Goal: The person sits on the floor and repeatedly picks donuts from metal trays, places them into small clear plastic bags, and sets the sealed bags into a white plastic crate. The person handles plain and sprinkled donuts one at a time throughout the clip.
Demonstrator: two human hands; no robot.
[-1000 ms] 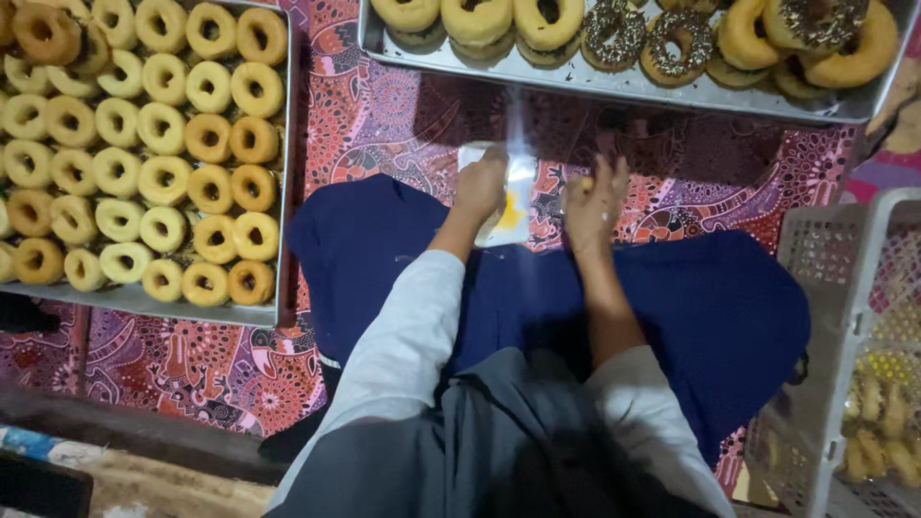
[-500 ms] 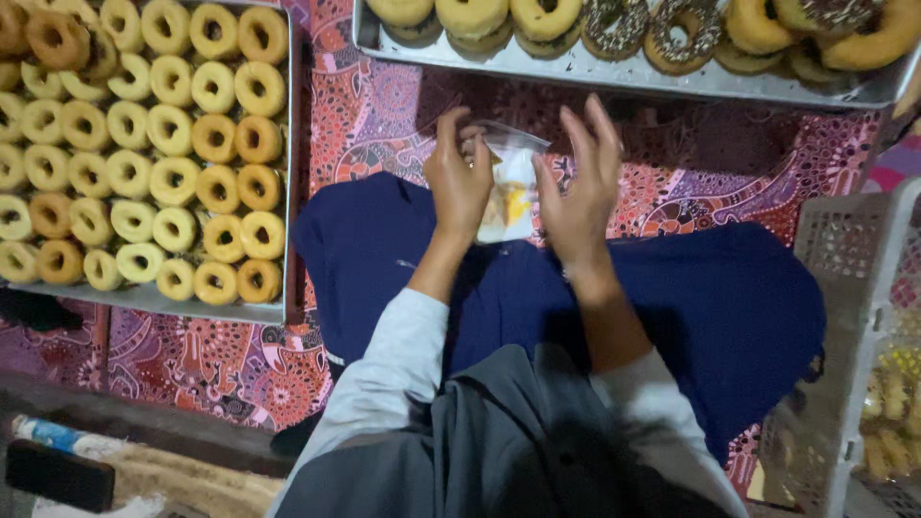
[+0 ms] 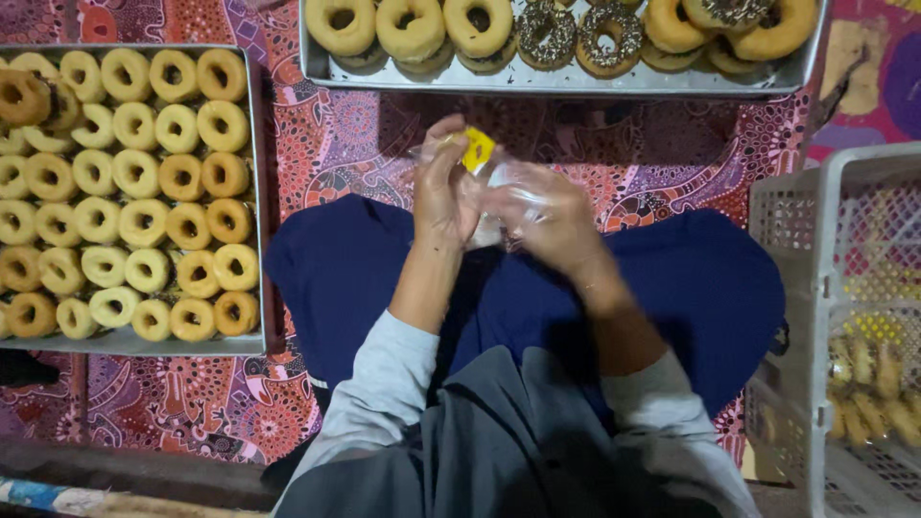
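Just above the frame's centre, both hands meet over the lap: the left hand and right hand each pinch a clear plastic bag between them, its yellow label nearer the left grip.

A metal tray at the left holds rows of plain ring doughnuts, pale yellow to golden brown, lying close together. A second metal tray along the top edge carries larger doughnuts, some plain and a few topped with dark sprinkles. Both trays rest on a red and purple patterned cloth, and a white plastic crate with lattice walls stands at the right, with pale pastries dimly visible inside it.
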